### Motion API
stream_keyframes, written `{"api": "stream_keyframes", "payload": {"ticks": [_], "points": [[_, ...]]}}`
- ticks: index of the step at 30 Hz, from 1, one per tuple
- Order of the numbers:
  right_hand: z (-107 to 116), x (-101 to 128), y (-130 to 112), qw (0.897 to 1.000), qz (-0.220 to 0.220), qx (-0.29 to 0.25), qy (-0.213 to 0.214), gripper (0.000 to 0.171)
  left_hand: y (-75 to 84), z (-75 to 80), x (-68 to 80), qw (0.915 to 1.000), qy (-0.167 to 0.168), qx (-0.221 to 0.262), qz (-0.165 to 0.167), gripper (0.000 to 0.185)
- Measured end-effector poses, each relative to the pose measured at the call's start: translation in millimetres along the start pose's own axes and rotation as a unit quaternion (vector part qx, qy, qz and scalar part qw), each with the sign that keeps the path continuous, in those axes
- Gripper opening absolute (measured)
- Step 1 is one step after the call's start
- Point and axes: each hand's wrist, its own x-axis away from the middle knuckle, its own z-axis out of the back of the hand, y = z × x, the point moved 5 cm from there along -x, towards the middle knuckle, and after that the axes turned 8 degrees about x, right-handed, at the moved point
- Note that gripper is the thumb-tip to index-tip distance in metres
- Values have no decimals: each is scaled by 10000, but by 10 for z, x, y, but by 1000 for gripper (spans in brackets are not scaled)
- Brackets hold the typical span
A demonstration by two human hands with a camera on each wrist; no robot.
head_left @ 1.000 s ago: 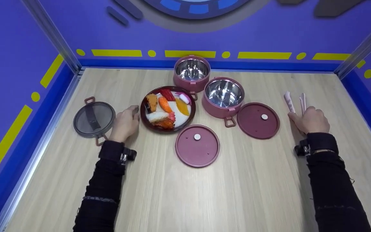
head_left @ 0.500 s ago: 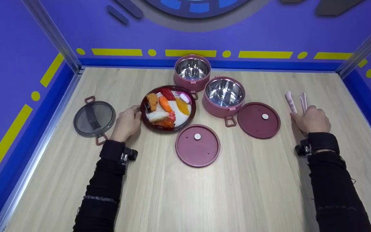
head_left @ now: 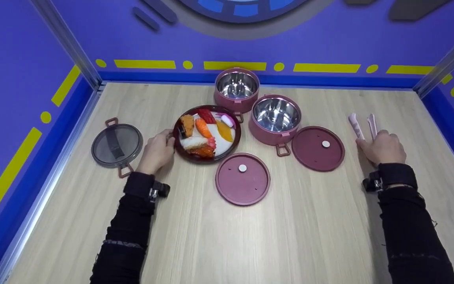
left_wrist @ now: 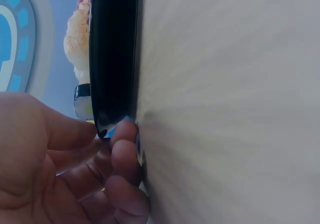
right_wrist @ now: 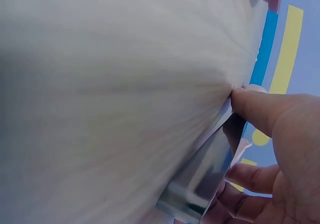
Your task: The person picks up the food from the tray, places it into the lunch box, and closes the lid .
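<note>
In the head view my left hand (head_left: 157,152) is at the left edge of a round dark-red plate (head_left: 179,152). The left wrist view shows the thumb on the plate's rim (left_wrist: 114,59) and curled fingers under it, pinching the edge. Assorted sushi pieces (head_left: 202,128) lie on the plate, which rests on the table. At the right, my right hand (head_left: 386,148) holds a pair of tongs (head_left: 356,126) with pale pink tips pointing away and spread apart. Their bent metal band (right_wrist: 197,181) shows between thumb and fingers in the right wrist view, low over the table.
Two pink pots with steel insides, a rear pot (head_left: 237,88) and a nearer pot (head_left: 275,116), stand behind and right of the plate. Two round lids, one in front (head_left: 242,185) and a darker lid (head_left: 317,150), lie flat. A grey handled lid (head_left: 116,145) lies left of my left hand.
My left hand has moved slightly right, from beside the plate onto its rim, and now pinches it. The right hand keeps its hold on the tongs in the same place.
</note>
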Motion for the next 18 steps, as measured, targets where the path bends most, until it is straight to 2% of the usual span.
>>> {"api": "stream_keyframes", "payload": {"ticks": [10, 18], "points": [[-9, -15, -26, 9999, 122, 29, 90, 64, 1, -24, 7, 10000, -60, 59, -23, 44], [-14, -28, -32, 9997, 183, -85, -130, 63, -10, -21, -5, 9998, -50, 168, 0, 44]]}}
